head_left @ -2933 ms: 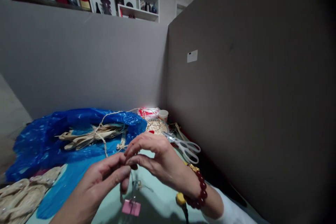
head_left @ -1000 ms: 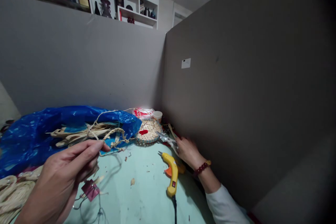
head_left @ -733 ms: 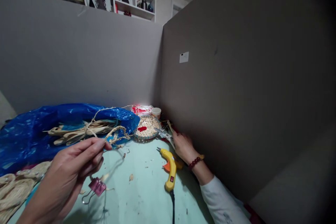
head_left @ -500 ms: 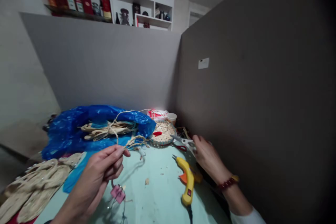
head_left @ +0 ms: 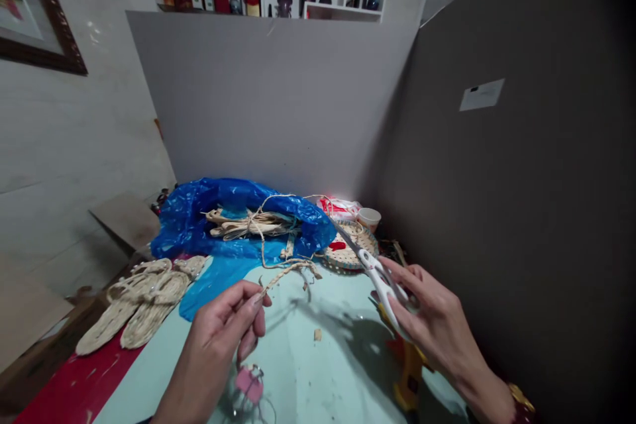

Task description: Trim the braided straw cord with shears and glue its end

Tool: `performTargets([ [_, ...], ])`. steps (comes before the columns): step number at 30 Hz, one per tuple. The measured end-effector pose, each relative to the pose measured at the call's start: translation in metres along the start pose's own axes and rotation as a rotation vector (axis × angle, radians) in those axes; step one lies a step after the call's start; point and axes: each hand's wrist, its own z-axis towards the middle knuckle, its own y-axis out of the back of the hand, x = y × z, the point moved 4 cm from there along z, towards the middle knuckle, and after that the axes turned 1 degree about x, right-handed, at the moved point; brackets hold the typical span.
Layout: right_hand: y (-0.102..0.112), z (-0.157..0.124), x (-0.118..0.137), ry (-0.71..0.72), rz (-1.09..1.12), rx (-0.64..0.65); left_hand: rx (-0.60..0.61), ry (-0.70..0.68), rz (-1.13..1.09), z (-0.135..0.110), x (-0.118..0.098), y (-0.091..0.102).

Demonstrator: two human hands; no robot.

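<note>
Between thumb and fingers, my left hand [head_left: 218, 338] pinches one end of a braided straw cord [head_left: 285, 270]. The cord's thin tail loops up over the blue plastic bag [head_left: 189, 212]. My right hand [head_left: 432, 318] is closed around the white handles of a pair of scissors [head_left: 380, 278], whose blades point up and left above the woven basket [head_left: 365, 238]. Below my left hand is a pink binder clip [head_left: 250, 384] with cord around it. Partly hidden under my right hand lies a yellow glue gun [head_left: 410, 374].
A bundle of dried straw [head_left: 248, 224] lies in the blue bag. At left, woven straw sandals [head_left: 149, 301] rest on red cloth [head_left: 106, 371]. A paper cup [head_left: 369, 217] stands behind the basket. Grey partitions [head_left: 278, 99] close off the back and right.
My right hand has lifted the scissors from beside the basket and brought them nearer, over the glue gun. My left hand keeps its pinch on the cord. The head view has turned left.
</note>
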Motion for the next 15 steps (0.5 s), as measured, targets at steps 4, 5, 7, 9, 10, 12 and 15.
performTargets([
  [4, -0.012, -0.009, 0.028, 0.142, 0.148, 0.069, 0.013, 0.045, -0.088, 0.001, 0.002, -0.001],
  [5, -0.015, -0.012, 0.033, 0.164, 0.157, 0.094, 0.018, 0.066, -0.116, 0.0, 0.001, -0.002],
  [7, -0.017, -0.019, 0.041, 0.204, 0.137, 0.112, 0.011, 0.119, -0.192, -0.004, -0.003, -0.006],
  [9, -0.015, -0.023, 0.049, 0.246, 0.099, 0.1, -0.008, 0.175, -0.283, -0.01, -0.006, -0.009],
  [10, -0.012, -0.025, 0.053, 0.27, 0.089, 0.096, -0.018, 0.202, -0.322, -0.012, -0.007, -0.01],
  [12, -0.008, -0.025, 0.061, 0.311, 0.091, 0.103, -0.034, 0.239, -0.36, -0.017, -0.009, -0.012],
  [15, -0.005, -0.022, 0.068, 0.349, 0.086, 0.132, -0.033, 0.23, -0.356, -0.02, -0.01, -0.014],
])
